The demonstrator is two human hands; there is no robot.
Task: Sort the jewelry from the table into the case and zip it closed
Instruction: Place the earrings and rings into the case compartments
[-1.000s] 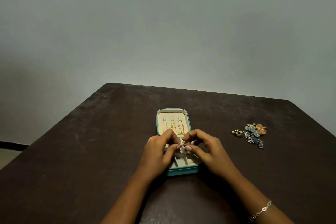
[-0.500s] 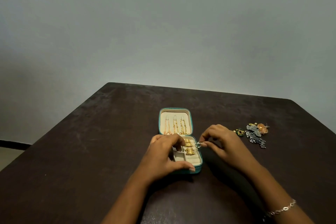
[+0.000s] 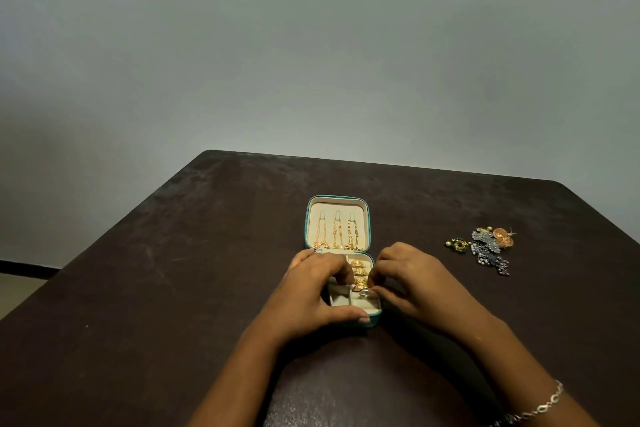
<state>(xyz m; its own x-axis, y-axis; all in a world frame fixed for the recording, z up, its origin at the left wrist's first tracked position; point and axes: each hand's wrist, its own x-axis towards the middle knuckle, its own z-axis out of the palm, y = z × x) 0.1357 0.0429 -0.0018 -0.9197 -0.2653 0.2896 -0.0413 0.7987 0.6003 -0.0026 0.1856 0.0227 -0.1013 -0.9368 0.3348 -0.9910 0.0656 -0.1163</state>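
head view looks down on a dark brown table (image 3: 173,288) set against a pale grey wall (image 3: 311,45). a small teal case (image 3: 337,198) lies open near the middle of the table, with its lid laid flat toward the far edge and its base toward the near edge. three gold chains (image 3: 337,234) hang in a row on the lid's cream lining. in the base, a row of gold rings (image 3: 358,274) sits tucked into the ring roll along the right side, with cream compartments beside it on the left.

the left hand (image 3: 311,291) grips the base of the case — fingers curled over its left part, thumb pressed along the near wall. the right hand (image 3: 412,281) is at the right side of the base and pinches a silver ring (image 3: 364,293) between thumb and fingertips. it holds the ring at the near end of the ring row, just beside the last gold ring. i cannot tell whether the ring touches the lining. a silver bracelet (image 3: 540,409) circles the right wrist.

toward the right edge of the table, well apart from the case, lies a small heap of loose jewelry (image 3: 488,248) — grey-silver pieces and an orange one. a green earring (image 3: 459,244) lies just left of the heap.
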